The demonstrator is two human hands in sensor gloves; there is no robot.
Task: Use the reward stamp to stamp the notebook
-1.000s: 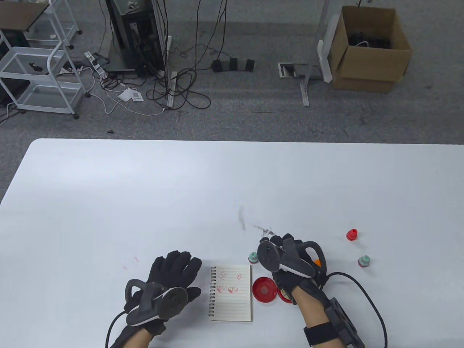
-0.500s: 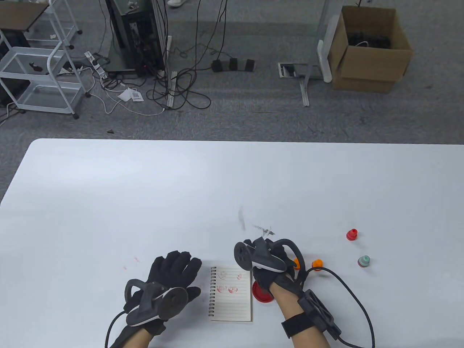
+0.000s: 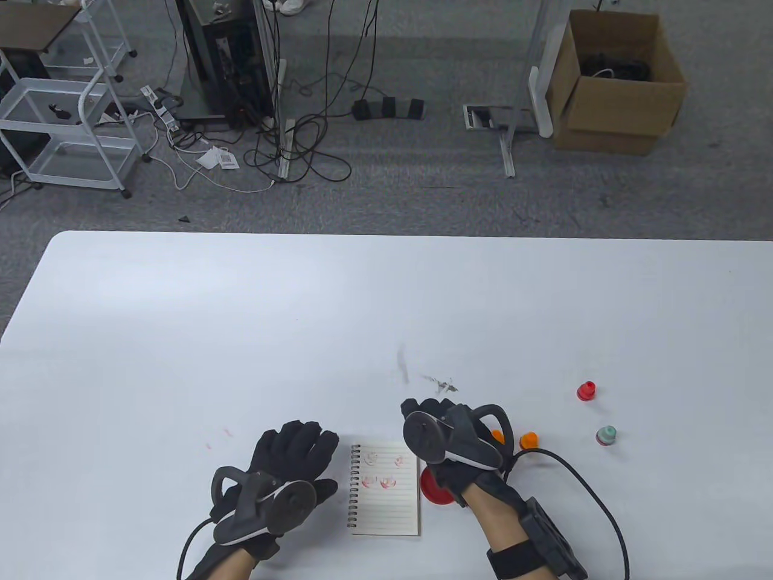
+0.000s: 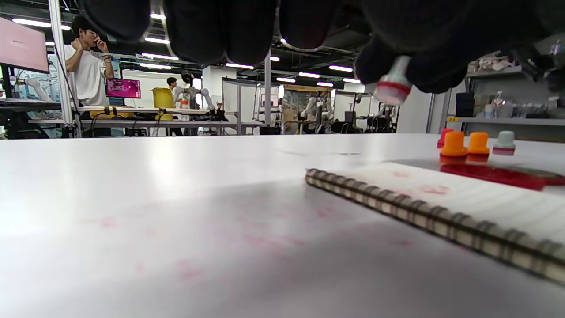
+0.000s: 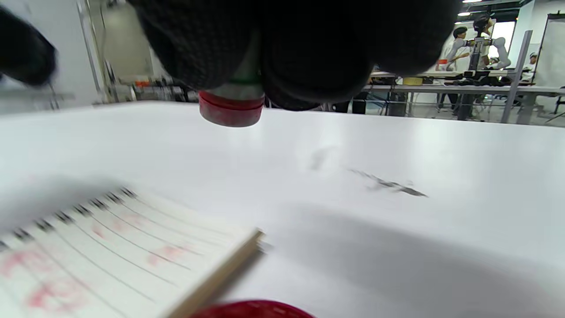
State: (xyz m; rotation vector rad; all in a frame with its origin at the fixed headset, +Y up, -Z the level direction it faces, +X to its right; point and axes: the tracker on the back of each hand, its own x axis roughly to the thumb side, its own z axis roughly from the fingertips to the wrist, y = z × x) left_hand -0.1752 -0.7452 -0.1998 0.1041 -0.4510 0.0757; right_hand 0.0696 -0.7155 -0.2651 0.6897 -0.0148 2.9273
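A small spiral notebook [image 3: 386, 490] lies open near the front edge, with several red prints on its lined page [image 5: 110, 247]. My right hand [image 3: 424, 411] hovers just past the notebook's top right corner. It pinches a small stamp [image 5: 231, 108] with a pale body and red base, held above the table; the left wrist view also shows this stamp [image 4: 393, 86] in the air. In the table view the hand hides it. My left hand [image 3: 296, 444] rests flat on the table, left of the notebook [image 4: 463, 198], fingers straight.
A round red ink pad [image 3: 433, 488] lies right of the notebook, partly under my right wrist. Two orange stamps [image 3: 529, 440], a red stamp [image 3: 586, 391] and a green-topped stamp [image 3: 606, 435] stand further right. Grey smudges [image 3: 441, 382] mark the white table [image 3: 241, 332].
My right hand moved left onto the green-topped stamp that stood by the notebook's corner and lifted it off the table, uncovering the two orange stamps. The left hand stayed put.
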